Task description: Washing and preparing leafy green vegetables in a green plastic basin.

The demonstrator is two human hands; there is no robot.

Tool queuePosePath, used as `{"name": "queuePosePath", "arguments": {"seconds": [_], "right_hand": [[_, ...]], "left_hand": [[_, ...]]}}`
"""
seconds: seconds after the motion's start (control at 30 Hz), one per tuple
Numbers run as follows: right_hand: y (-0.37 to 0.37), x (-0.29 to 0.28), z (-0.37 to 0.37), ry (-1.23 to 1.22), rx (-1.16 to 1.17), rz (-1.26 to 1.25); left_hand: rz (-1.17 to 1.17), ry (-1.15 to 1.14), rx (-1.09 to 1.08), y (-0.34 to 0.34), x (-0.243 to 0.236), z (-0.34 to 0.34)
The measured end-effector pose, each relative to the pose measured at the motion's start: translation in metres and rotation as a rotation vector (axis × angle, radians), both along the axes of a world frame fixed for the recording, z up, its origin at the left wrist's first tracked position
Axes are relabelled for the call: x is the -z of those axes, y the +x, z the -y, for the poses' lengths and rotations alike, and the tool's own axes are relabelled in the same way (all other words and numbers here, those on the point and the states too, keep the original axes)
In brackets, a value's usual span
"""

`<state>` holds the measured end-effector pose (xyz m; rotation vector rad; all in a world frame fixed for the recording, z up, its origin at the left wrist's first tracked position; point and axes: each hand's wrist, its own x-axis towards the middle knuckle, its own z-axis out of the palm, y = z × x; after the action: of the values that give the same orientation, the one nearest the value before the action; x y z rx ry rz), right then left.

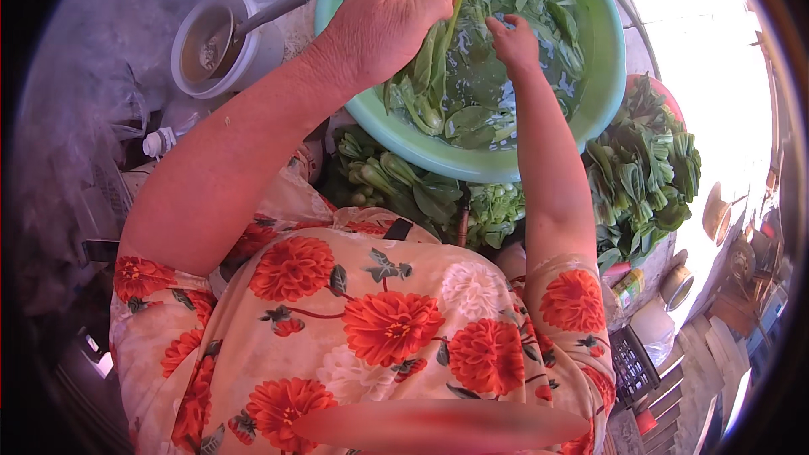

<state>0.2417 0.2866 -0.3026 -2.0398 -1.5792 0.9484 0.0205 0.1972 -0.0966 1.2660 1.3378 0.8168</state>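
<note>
My left hand (pixel 383 21) is wrapped round a bok choy (pixel 436 59), its thick pale-green base up by my thumb and its leaves hanging toward the water. Over the middle of a large green basin (pixel 608 59), my right hand (pixel 516 44) has its thumb and a finger apart, with nothing visible between them; its other fingers are mostly hidden. Water fills the basin, and loose green leaves (pixel 552 21) float in it, mostly along the far and right sides.
More bok choy (pixel 392 177) and a frilly light-green vegetable (pixel 495 212) lie in front of the basin. Piled greens (pixel 645 173) stand at the right in a pink container. On the left are a white bucket (pixel 265 55) with a long-handled dipper (pixel 274 13) and a white-capped bottle (pixel 160 141).
</note>
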Motion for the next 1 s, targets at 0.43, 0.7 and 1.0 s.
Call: {"name": "queuePosePath", "arguments": {"seconds": [0.43, 0.7, 1.0], "right_hand": [[0.043, 0.000, 0.041, -0.111, -0.239, 0.260], [-0.006, -0.171, 0.067, 0.104, -0.462, -0.217], [-0.017, -0.205, 0.087, -0.050, -0.391, -0.940]], "left_hand": [[-0.236, -0.006, 0.107, 0.011, -0.015, 0.015], [-0.439, 0.367, 0.243, 0.005, 0.013, 0.018], [-0.287, -0.010, 0.383, 0.003, -0.019, 0.016]]}}
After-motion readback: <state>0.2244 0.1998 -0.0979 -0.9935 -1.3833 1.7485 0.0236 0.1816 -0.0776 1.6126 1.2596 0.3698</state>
